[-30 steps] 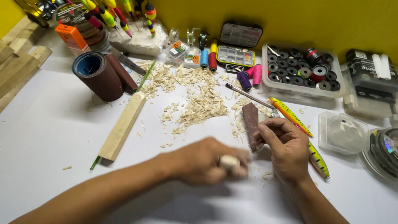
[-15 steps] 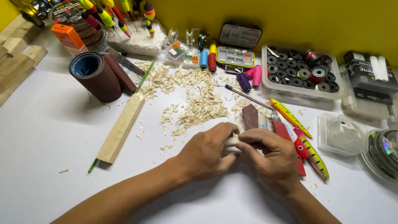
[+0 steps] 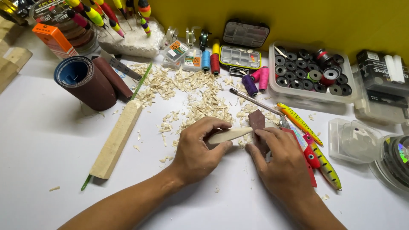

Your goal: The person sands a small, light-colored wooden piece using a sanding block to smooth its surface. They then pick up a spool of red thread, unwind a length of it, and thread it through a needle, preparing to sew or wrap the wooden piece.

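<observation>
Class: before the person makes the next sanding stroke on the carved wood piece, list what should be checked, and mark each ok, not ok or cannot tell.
1. Left hand grips the carved wood piece: ok.
2. Right hand presses the brown sanding strip down: ok.
3. Strip touches the piece's tip: ok.
4. Fishing lures clear of the right hand: not ok, they lie against it.
5. Wood shavings clear of the work spot: not ok.
6. Strip's grit unworn: cannot tell.

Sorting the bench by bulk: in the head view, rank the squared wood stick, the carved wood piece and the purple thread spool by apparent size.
1. Squared wood stick, largest.
2. Carved wood piece, held in the left hand.
3. Purple thread spool, smallest, though it lies farther from the camera.
</observation>
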